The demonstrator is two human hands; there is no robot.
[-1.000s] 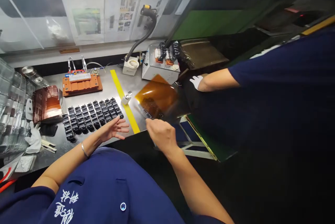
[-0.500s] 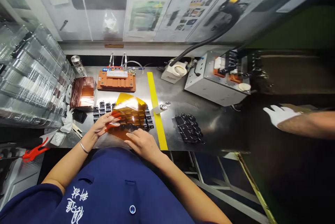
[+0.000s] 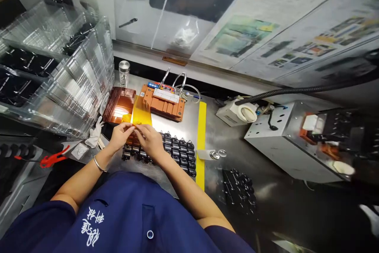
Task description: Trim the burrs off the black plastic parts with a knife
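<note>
A see-through amber film sheet [image 3: 141, 111] is pinched at its near edge between the fingertips of my left hand [image 3: 121, 139] and my right hand [image 3: 150, 142]. Both hands are closed and nearly touch each other. The sheet stands up from the fingers, in front of a pile of copper-brown sheets [image 3: 121, 101]. Under and to the right of my hands lie rows of black ribbed parts [image 3: 179, 152], partly hidden by my right hand and forearm. Just behind sits an orange fixture [image 3: 166, 105] with two metal clamp handles.
Stacked clear trays [image 3: 85, 83] rise at the left, near a glass jar [image 3: 124, 73] and a red air gun [image 3: 55, 158]. Yellow tape [image 3: 201, 134] crosses the metal table. Right of it are more black parts [image 3: 239, 192] and a grey machine box [image 3: 275, 138]. A white-gloved hand shows at far right.
My view has turned left. Both hands have come together at the sheet's near edge, and the sheet has moved left, off the black parts toward the copper-brown pile.
</note>
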